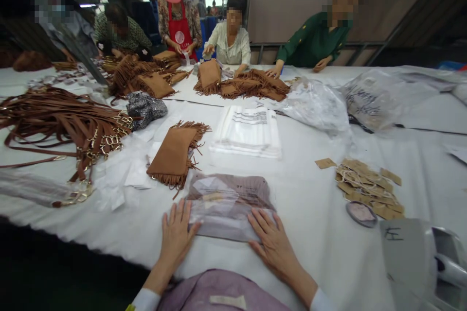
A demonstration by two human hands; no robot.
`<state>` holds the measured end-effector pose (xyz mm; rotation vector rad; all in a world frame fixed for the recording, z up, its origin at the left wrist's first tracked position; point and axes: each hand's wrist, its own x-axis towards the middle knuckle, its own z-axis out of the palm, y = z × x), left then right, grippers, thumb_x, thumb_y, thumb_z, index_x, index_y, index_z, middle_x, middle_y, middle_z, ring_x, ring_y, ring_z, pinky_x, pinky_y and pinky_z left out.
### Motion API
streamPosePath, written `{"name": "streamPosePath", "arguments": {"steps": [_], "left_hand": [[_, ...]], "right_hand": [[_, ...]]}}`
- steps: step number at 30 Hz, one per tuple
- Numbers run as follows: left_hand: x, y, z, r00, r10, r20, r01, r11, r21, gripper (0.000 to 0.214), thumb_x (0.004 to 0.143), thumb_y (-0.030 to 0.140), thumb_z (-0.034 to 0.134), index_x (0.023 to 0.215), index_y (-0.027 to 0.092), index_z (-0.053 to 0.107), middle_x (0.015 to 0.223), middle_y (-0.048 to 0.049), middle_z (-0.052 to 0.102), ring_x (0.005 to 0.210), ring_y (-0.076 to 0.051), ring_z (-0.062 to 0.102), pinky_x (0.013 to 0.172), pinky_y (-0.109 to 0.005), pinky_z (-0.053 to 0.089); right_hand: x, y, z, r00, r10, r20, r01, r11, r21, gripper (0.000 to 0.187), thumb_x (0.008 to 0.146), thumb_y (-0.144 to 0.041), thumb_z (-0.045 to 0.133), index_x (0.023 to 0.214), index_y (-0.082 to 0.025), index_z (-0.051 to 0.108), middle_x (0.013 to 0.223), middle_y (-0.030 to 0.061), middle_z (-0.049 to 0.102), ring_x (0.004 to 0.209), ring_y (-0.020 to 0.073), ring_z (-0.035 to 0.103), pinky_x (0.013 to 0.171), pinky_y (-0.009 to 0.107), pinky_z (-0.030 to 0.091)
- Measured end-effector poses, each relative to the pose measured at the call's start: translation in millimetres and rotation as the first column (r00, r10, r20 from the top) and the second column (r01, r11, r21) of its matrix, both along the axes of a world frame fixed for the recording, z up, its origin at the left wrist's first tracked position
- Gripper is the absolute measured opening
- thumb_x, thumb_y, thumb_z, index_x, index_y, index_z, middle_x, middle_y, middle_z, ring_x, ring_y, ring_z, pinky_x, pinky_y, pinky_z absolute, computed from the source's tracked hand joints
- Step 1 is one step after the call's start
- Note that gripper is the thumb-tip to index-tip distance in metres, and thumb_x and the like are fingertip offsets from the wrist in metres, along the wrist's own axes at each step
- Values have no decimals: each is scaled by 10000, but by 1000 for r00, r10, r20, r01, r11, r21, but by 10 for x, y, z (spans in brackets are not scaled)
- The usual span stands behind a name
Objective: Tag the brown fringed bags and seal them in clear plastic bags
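A clear plastic bag (pixel 233 204) with printed text lies flat in front of me, something brown and a pale sheet showing through it. My left hand (pixel 177 228) rests on its left edge, fingers stretched out and spread. On the right edge lies my right hand (pixel 268 235), also open and flat. Just beyond the left hand sits a brown fringed suede pouch (pixel 173 153). A stack of printed clear plastic bags (pixel 246 131) lies past the filled bag.
Brown straps with gold clips (pixel 73 126) heap at left, beside white tissue sheets (pixel 134 167). Cardboard tags (pixel 368 184), a small round dish (pixel 361 214) and a grey holder (pixel 408 257) stand right. Across the table, several people handle fringed pouches (pixel 251 85) near crumpled plastic (pixel 317 107).
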<state>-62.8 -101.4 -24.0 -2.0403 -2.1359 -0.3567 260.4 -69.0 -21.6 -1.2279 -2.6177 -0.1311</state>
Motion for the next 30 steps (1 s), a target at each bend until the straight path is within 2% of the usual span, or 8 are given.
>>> {"name": "streamPosePath", "arguments": {"steps": [3,7,17,20,23,24,26,30], "left_hand": [[203,-40,210,999,-39,32,36,993,112,547,939,372,433,1428,135,368,1507,-196,331,1426,-351,208,1094,-622,230],[863,-8,358,855,-518,-6,517,852,83,572,926,371,457,1453,189,326,1528,-109,329,1419,-276,259,1157,-518,174],[1200,32,-229,812,-582,48,579,813,72,641,886,495,444,1449,203,352,1512,-104,358,1394,-335,280,1139,-571,123],[1195,9,-280,801,-591,90,585,806,85,652,886,470,420,1472,212,295,1531,-95,319,1408,-337,252,1130,-597,130],[1208,-18,-280,802,-587,113,580,810,91,663,886,441,400,1489,217,239,1540,-95,300,1414,-338,241,1124,-607,140],[1211,-21,-282,802,-586,116,579,810,95,668,884,435,400,1492,217,227,1539,-98,302,1413,-339,243,1122,-610,142],[1212,-18,-295,799,-591,114,580,807,112,675,880,428,405,1494,220,218,1534,-103,314,1410,-342,250,1120,-614,145],[1205,-5,-323,796,-595,109,583,802,128,673,877,424,408,1492,220,226,1528,-109,325,1405,-345,257,1120,-614,144]], "right_hand": [[7,-7,10,1000,-2,-4,2,999,-32,610,936,-445,450,1482,-238,272,1512,80,353,1371,271,317,1116,498,123],[5,-20,26,1000,-13,-22,10,994,-111,630,925,-440,478,1483,-238,268,1524,90,325,1388,281,292,1117,525,161],[611,-501,392,920,-364,-145,350,930,-114,433,944,-342,450,1347,-190,498,1336,103,574,1264,215,490,1040,418,405],[1239,-861,706,647,-614,-453,705,708,48,312,949,-289,416,1091,-186,675,1087,102,708,1068,216,623,978,392,455],[1894,-1202,960,36,-772,-635,972,176,-158,449,878,-478,474,1036,-124,700,1072,171,701,1016,294,630,911,424,473],[2068,-1283,1002,-124,-795,-593,947,83,-309,515,830,-544,495,999,-110,715,1037,179,711,994,317,635,882,429,479],[2303,-1383,1018,-269,-828,-492,852,34,-523,581,756,-624,510,881,-108,744,905,164,738,931,328,655,816,410,495],[2399,-1382,927,-265,-839,-475,771,112,-627,510,666,-612,598,733,-130,750,717,104,736,802,287,674,695,345,505]]}}
